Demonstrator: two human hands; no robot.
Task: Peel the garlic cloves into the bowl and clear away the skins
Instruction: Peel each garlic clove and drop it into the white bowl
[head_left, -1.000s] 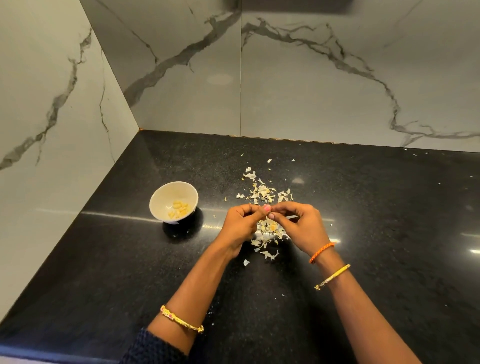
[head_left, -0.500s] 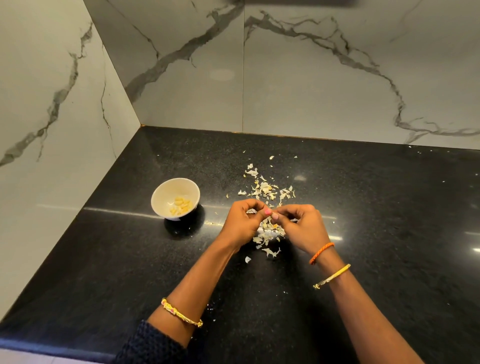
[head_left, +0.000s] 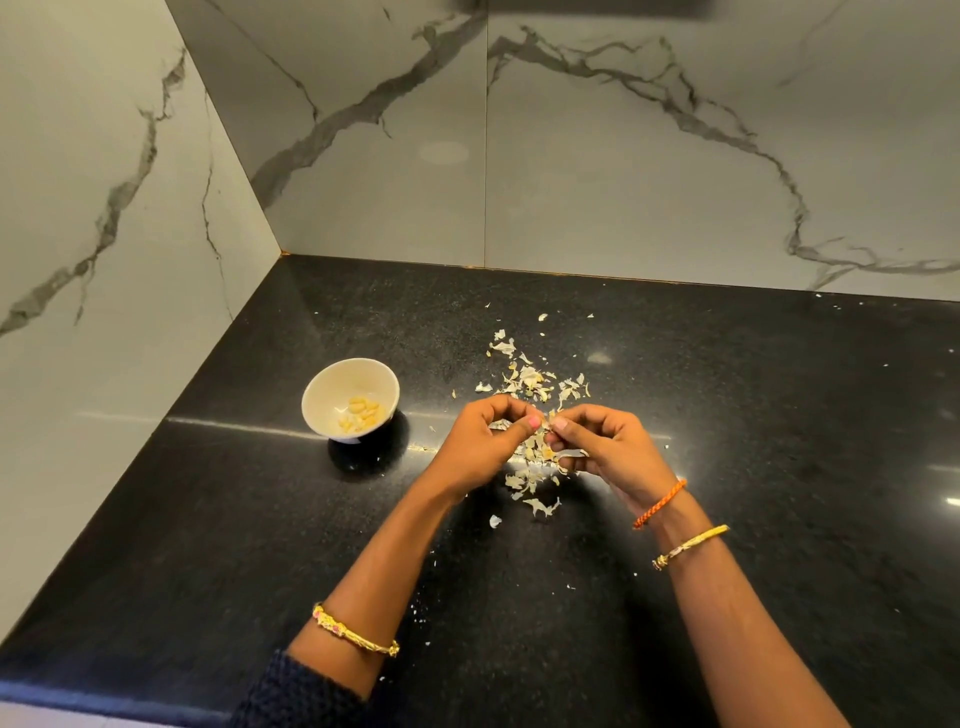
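A small white bowl (head_left: 322, 387) stands on the black counter left of centre, with several peeled yellow garlic cloves (head_left: 362, 410) inside. A loose pile of pale garlic skins (head_left: 530, 379) lies scattered at mid-counter. Just above its near part, my left hand (head_left: 483, 441) and my right hand (head_left: 608, 447) meet fingertip to fingertip. Both pinch one small garlic clove (head_left: 547, 422), of which only a pale sliver shows between the thumbs. More skins (head_left: 535, 478) lie under and in front of the hands.
The black granite counter (head_left: 753, 415) runs into a corner, with marble walls (head_left: 623, 156) at the back and on the left. Its front edge passes at the lower left. Tiny skin flecks dot the counter near my forearms.
My hands stay together over the skin pile, and the fingers shifted slightly on the clove. The camera tilted a little, so the scene sits lower in view.
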